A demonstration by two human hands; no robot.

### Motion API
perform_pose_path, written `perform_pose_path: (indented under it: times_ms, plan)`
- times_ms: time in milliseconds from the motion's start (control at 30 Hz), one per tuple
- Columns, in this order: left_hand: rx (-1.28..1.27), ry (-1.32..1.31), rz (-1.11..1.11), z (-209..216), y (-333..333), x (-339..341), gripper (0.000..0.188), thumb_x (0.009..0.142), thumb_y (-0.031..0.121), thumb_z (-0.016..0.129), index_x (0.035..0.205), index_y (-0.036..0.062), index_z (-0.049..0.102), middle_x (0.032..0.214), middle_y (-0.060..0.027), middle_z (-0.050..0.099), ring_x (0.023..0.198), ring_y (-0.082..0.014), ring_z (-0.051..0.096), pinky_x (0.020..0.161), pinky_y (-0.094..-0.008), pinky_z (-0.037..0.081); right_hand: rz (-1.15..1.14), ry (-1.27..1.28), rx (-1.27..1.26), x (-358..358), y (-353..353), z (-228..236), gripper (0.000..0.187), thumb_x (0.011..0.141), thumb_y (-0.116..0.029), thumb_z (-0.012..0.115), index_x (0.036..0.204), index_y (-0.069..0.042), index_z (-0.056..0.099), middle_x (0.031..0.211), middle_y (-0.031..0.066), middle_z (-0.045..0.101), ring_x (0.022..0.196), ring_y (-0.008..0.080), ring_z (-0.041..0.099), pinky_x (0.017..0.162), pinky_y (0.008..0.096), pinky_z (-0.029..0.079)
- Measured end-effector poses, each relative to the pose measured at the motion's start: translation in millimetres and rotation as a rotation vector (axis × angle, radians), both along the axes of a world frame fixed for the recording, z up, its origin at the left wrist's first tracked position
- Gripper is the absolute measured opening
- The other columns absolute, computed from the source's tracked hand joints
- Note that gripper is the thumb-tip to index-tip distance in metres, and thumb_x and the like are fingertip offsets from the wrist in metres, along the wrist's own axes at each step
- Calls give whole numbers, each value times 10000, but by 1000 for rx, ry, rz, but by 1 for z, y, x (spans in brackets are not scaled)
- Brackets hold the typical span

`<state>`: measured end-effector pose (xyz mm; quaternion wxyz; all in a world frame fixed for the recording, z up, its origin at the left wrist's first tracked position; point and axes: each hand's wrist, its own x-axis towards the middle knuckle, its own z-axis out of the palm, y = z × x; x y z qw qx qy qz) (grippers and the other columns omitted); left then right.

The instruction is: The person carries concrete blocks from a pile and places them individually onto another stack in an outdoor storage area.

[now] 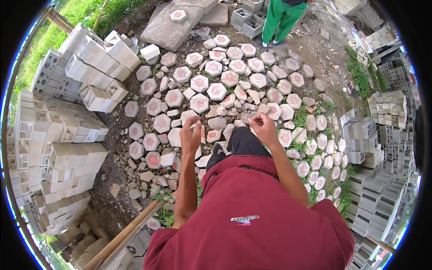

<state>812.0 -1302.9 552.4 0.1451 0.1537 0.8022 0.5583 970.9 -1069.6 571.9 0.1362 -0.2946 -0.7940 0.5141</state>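
Observation:
My left hand point(191, 134) hangs above the paving at the centre, fingers loosely curled and a gap beside the thumb, with nothing seen in it. At about the same height, my right hand point(264, 129) has bent fingers, its thumb and forefinger slightly apart, and nothing shows between them. Below and around both lie hexagonal paving blocks with pinkish-red centres, such as one block point(199, 103) ahead of my left hand and another block point(273, 110) just past my right. Broken grey stones point(217, 123) lie on the ground between the hands. Neither hand visibly touches a block.
Stacked hollow concrete blocks point(74, 162) rise on the left; more grey blocks point(360, 135) stand right. Concrete slabs point(173, 24) lie far ahead, one bearing a hexagonal block point(178, 15). A person in green trousers point(282, 20) stands beyond the paving. A wooden pole point(121, 236) slants at lower left.

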Motion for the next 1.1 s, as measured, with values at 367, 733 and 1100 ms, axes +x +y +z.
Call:
perform_pose_path:
  times_ms: [367,733,1100]
  plan:
    - [41,-161,-5,-12,50,-68,218,946,138,557,1121,30,632,1094,-79,671,1036,-162,616,895,-333,482,-19,114,-86,-111,37,-3,211,868,-188,690,858,6,606,777,56,653,708,101,606,683,255,506]
    - [123,-114,-50,-22,222,-270,228,934,104,569,1114,-23,630,1062,-83,672,993,-150,616,903,-283,460,12,199,-125,-311,181,-35,182,879,-157,654,915,17,616,804,78,671,712,123,634,693,262,524]
    - [120,-13,-238,4,431,-483,206,939,150,569,1094,38,646,1026,-54,684,967,-155,633,807,-314,491,-111,205,-66,-480,367,7,210,889,-175,645,971,16,619,835,91,679,756,149,648,716,290,522]
